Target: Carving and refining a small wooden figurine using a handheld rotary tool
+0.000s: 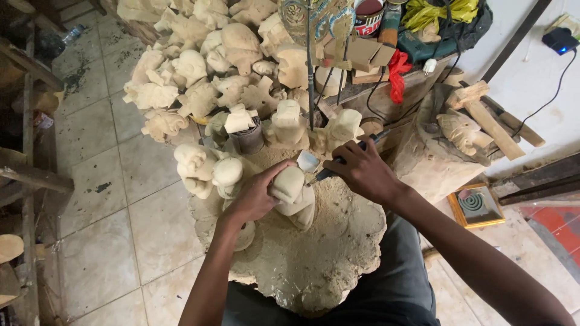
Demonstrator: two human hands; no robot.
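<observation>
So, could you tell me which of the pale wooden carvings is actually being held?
The rounded carving on the work block, gripped by the left hand; the others lie untouched behind it.

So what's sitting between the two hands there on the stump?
In the head view, the pale wooden carving lies between them: the left hand grips it, and the right hand brings a dark-handled knife against it.

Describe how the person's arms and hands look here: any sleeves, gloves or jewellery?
Both arms are bare from the hands up to where the picture's edge cuts them off; no sleeves show. The left hand and right hand wear no gloves, and no rings, watch or bracelets are visible.
</observation>
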